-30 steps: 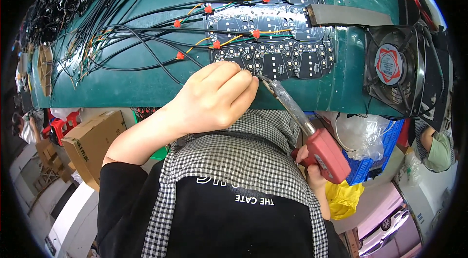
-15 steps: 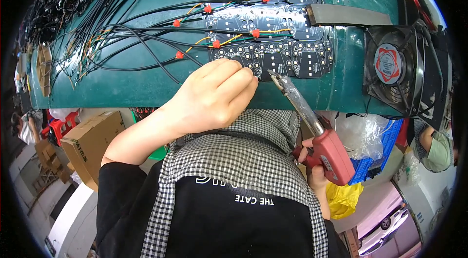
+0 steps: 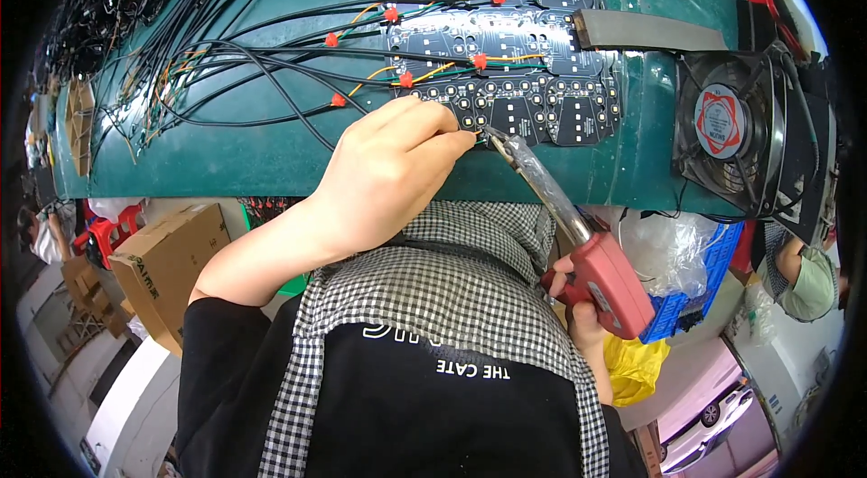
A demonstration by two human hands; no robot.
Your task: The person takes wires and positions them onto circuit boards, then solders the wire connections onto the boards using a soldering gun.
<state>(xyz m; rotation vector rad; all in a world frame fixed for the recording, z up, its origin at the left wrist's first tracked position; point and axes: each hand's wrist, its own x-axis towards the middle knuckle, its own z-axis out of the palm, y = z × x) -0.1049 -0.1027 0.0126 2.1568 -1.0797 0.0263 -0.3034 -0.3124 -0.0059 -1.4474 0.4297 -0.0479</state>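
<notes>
My left hand (image 3: 384, 167) is closed in a pinch at the near edge of a panel of black circuit boards (image 3: 578, 121). Thin orange and green wire ends (image 3: 480, 137) poke out of its fingertips, and a black cable runs in under the hand from the left. My right hand (image 3: 582, 311) grips a red soldering gun (image 3: 610, 287) by its handle. The gun's long barrel is wrapped in clear film, and its tip meets the board edge right beside the wire ends; whether tip and wires touch, I cannot tell. Red blobs (image 3: 480, 62) sit on other cables lying across the boards.
A grey metal bar (image 3: 646, 29) rests on the panel's right side, next to a black fan (image 3: 727, 121). Bundled black cables (image 3: 108, 4) fill the far left of the green table (image 3: 244, 167). Below the edge stand a cardboard box (image 3: 172, 270) and a blue crate (image 3: 691, 297). Another person (image 3: 804, 275) is at right.
The soldering gun's tip has moved slightly left, up to my left fingertips. Orange and green wire ends now show there. Both hands keep their grip.
</notes>
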